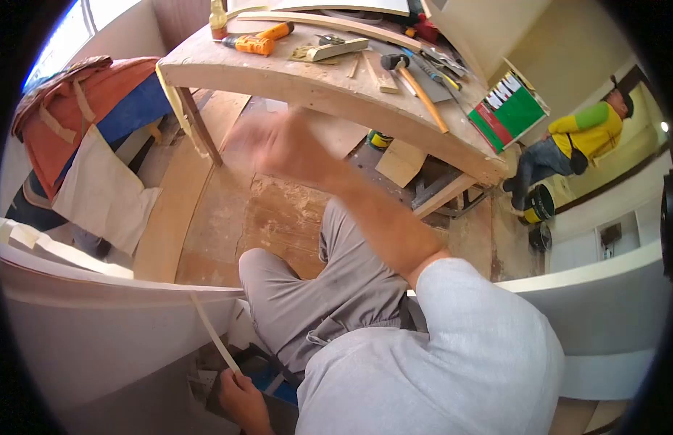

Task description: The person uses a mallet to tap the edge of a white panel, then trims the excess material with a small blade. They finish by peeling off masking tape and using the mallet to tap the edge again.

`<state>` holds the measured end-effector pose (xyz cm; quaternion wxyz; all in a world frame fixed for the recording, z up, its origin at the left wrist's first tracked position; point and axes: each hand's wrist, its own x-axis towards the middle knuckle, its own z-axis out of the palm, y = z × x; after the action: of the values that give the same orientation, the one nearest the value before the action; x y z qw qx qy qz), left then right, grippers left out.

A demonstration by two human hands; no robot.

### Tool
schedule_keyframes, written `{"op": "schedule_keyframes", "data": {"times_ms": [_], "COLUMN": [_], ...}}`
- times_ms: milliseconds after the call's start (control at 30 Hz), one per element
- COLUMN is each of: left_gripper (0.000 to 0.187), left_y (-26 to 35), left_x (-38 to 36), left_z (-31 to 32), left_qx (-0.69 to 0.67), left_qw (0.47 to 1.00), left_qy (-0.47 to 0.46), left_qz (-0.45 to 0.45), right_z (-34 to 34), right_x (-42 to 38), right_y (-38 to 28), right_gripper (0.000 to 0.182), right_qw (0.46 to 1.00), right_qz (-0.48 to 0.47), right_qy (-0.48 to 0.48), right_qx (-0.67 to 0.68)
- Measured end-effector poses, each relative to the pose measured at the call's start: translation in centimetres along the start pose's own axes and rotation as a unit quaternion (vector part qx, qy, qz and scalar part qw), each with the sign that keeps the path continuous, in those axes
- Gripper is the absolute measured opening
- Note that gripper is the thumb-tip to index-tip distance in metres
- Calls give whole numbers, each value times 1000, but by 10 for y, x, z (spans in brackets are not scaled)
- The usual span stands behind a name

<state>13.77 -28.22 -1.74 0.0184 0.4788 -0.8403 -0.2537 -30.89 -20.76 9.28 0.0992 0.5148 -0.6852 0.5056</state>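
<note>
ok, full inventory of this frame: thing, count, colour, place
workbench: 1, pale wood, top centre
hammer: 1, black head, wooden handle, on bench right
power tool: 1, orange, on bench left
bottle: 1, yellowish, bench far left
box: 1, green, red and white, bench right end
cloth pile: 1, orange and blue, left
buckets: 2, black, floor right
other person: 1, yellow-green top, far right
white curved panel: 1, foreground
thin strip: 1, pale, against the panel
left hand: 1, bottom, grip on the strip's lower end
right hand: 1, raised, blurred, holding nothing visible
</note>
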Motion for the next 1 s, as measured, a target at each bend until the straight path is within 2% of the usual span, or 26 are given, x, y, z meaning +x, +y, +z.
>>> {"op": "schedule_keyframes", "data": {"times_ms": [33,67,100,133,167,200,233,267,300,333,400,433,467,567,600,667,700,733,800,833,900,933,1000], "left_gripper": [11,11,12,13,14,15,14,14,14,14,10,10,10,10,11,11,12,12,12,12,11,11,11], "left_y": [0,-4,-14,-27,-22,-17,-28,-32,-28,-27,-26,-23,-21,-14,-10,-1,3,7,8,9,14,17,23], "left_x": [-1,1,2,-6,-6,-9,-8,-11,-8,-8,-9,-8,-8,-11,-12,-13,-14,-16,-17,-18,-20,-21,-21], "left_z": [0,5,13,15,11,-1,-2,-9,-9,-7,-4,-6,-7,-5,-3,3,5,6,7,9,9,7,1], "left_qx": [-7,-6,-12,-6,-24,-5,-17,-32,-60,-56,-46,-41,-48,-58,-71,-75,-83,-69,-72,-79,-79,-83,-75], "left_qw": [1000,1000,1000,999,999,1000,996,997,994,996,988,989,990,991,990,990,989,989,990,990,991,991,993], "left_qy": [1,-1,9,22,20,4,23,22,17,18,44,38,31,19,17,14,12,18,12,6,8,12,2], "left_qz": [-12,-17,24,44,29,27,84,72,84,74,138,140,130,120,120,120,125,127,121,113,109,105,92], "right_z": [-25,-71,-115,-165,-197,-235,-273,-289,-338,-357,-316,-306,-311,-312,-300,-265,-240,-186,-107,-81,-7,32,83], "right_x": [19,23,19,13,11,-9,-29,-32,-51,-66,-66,-63,-61,-54,-48,-37,-34,-31,-38,-50,-86,-88,-112], "right_y": [33,67,141,198,183,212,239,251,327,333,263,244,250,248,239,210,190,160,107,107,91,37,25], "right_gripper": [17,18,28,36,47,60,73,78,69,72,65,62,59,66,66,67,63,50,43,38,32,35,40], "right_qw": [976,942,863,797,806,776,738,736,675,685,684,679,665,686,687,747,822,881,896,910,902,882,805], "right_qz": [17,33,-63,60,345,323,282,467,424,397,432,451,432,405,409,343,376,289,301,314,330,368,495], "right_qy": [128,121,175,136,134,34,-59,27,-75,-78,-29,-4,-10,82,78,252,284,372,301,227,80,69,-64], "right_qx": [-176,-311,-470,-586,-463,-541,-611,-490,-599,-605,-587,-580,-609,-599,-596,-511,-319,-51,124,145,265,287,320]}}
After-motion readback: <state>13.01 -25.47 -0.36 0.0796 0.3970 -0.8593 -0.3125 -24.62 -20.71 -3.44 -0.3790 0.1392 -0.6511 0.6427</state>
